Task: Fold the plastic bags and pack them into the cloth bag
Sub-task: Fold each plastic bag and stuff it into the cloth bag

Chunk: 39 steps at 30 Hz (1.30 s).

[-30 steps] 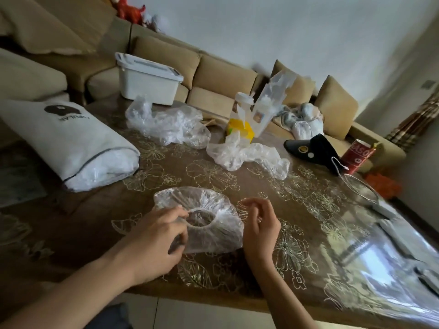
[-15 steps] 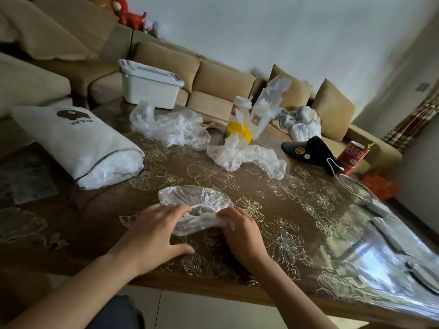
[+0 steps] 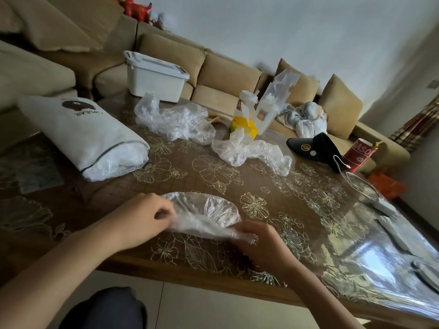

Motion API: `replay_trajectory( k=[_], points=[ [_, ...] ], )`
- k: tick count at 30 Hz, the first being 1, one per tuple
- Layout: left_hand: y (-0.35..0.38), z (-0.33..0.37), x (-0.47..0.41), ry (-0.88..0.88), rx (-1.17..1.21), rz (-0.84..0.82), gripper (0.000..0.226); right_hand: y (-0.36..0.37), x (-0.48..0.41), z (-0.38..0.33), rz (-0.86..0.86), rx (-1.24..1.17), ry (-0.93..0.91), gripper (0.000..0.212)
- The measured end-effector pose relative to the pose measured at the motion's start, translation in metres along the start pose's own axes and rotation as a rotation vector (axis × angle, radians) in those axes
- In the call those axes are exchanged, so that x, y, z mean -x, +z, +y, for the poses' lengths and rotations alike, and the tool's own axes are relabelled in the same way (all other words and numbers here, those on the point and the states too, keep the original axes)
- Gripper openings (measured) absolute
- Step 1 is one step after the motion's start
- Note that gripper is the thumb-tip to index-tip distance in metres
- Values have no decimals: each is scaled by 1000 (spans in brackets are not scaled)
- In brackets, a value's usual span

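Observation:
A clear plastic bag (image 3: 209,211) lies folded into a half-round near the table's front edge. My left hand (image 3: 145,217) pinches its left end. My right hand (image 3: 259,238) grips its right end, with crinkled plastic bunched under the fingers. Two more crumpled clear bags lie further back: one (image 3: 173,122) behind the middle, another (image 3: 249,153) to its right. The white cloth bag (image 3: 78,134) lies on its side at the left, its open mouth facing me and showing plastic inside.
On the flowered table (image 3: 213,176) stand a white lidded bin (image 3: 154,77), a yellow-bottomed bag with bottles (image 3: 251,115), a black cap (image 3: 316,148), a red cup (image 3: 360,157) and a wire strainer (image 3: 363,188). A tan sofa (image 3: 225,74) runs behind.
The round bag has been folded over into a half-round. Both hands moved from its centre opening to its two ends and now hold it there.

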<state>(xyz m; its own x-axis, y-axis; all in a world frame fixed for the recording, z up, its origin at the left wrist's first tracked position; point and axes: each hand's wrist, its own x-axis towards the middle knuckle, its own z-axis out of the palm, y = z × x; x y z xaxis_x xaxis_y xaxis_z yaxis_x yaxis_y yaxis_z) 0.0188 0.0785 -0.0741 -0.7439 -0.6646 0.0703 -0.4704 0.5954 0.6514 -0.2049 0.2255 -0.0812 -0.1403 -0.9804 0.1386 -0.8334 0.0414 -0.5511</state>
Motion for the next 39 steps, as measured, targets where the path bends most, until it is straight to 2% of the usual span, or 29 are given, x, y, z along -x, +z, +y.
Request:
replay_trajectory(
  k=[1,3,5,7,11,17,23,29,32,33,35,37,39],
  points=[
    [-2,-4,-3,-24,65,13,14,-3,-2,1,-7,-101,69,13],
    [-3,-10,-9,-93,179,42,16,-7,-8,3,1,-315,207,28],
    [2,-12,-14,-178,251,97,26,-5,-19,4,75,-393,323,30],
    [10,-10,-20,-265,247,180,33,3,-34,4,163,-318,387,26],
    [24,6,-28,-414,-20,346,42,17,-59,-1,253,-24,468,41],
    [37,14,-30,-442,-241,465,40,33,-69,-11,263,376,560,50],
    [35,13,-25,-467,-476,402,36,32,-68,-15,277,537,575,48],
    [29,4,-21,-524,-511,375,31,36,-66,-11,328,517,610,38],
    [23,6,-22,-488,-519,460,22,33,-63,-7,423,445,550,35],
    [22,7,-24,-427,-500,527,21,32,-61,-7,494,417,462,31],
    [25,13,-29,-165,-349,580,22,32,-60,-12,592,368,191,22],
    [33,25,-35,89,-297,500,32,36,-62,-16,484,351,-11,37],
    [46,35,-37,130,-319,262,45,44,-60,-16,235,363,-69,61]
  ],
)
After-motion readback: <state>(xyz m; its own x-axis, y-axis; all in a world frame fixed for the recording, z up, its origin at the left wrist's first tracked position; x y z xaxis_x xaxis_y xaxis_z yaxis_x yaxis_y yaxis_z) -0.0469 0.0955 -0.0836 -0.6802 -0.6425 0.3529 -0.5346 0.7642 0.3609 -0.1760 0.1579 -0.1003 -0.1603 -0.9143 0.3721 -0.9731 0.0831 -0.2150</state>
